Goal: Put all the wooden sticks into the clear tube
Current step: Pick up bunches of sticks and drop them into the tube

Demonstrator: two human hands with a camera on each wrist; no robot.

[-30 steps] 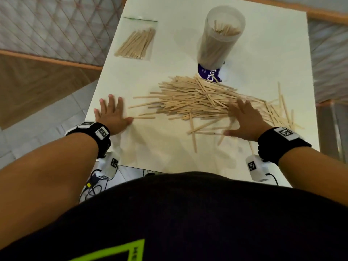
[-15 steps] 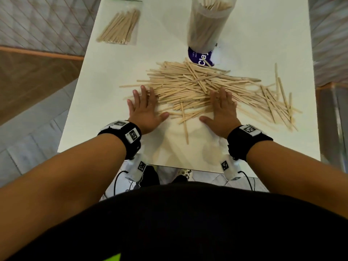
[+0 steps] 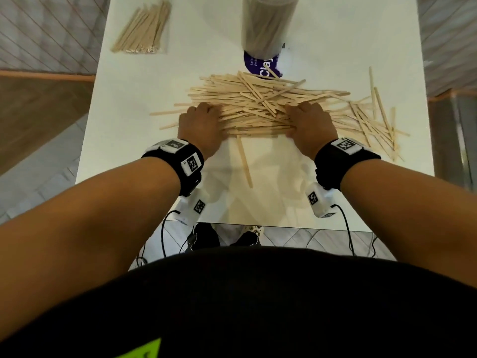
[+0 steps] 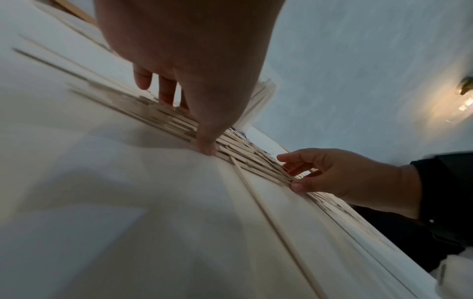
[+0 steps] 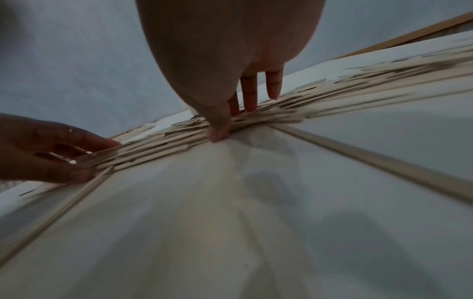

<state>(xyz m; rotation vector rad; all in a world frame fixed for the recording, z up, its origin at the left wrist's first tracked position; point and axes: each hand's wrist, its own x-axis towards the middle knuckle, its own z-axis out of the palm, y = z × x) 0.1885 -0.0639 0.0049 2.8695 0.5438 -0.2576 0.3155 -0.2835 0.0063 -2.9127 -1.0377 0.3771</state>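
A wide heap of wooden sticks (image 3: 258, 109) lies across the middle of the white table (image 3: 124, 156). My left hand (image 3: 201, 122) grips the heap's left part, fingers curled over the top and thumb (image 4: 207, 148) at its near edge. My right hand (image 3: 309, 122) grips the right part the same way, thumb (image 5: 217, 135) pressed against the near edge. The clear tube (image 3: 268, 21) stands upright behind the heap with sticks inside; its top is cut off by the frame.
A purple printed label (image 3: 262, 64) lies at the tube's base. A clear bag of sticks (image 3: 143, 28) sits at the far left. Loose sticks (image 3: 374, 117) fan out to the right, and one stick (image 3: 244, 161) lies alone nearer me. The table's near edge (image 3: 258, 224) is close.
Both hands slid inward and forward from flat on the table onto the heap. Their fingers have curled over the sticks and pushed the near ones together.
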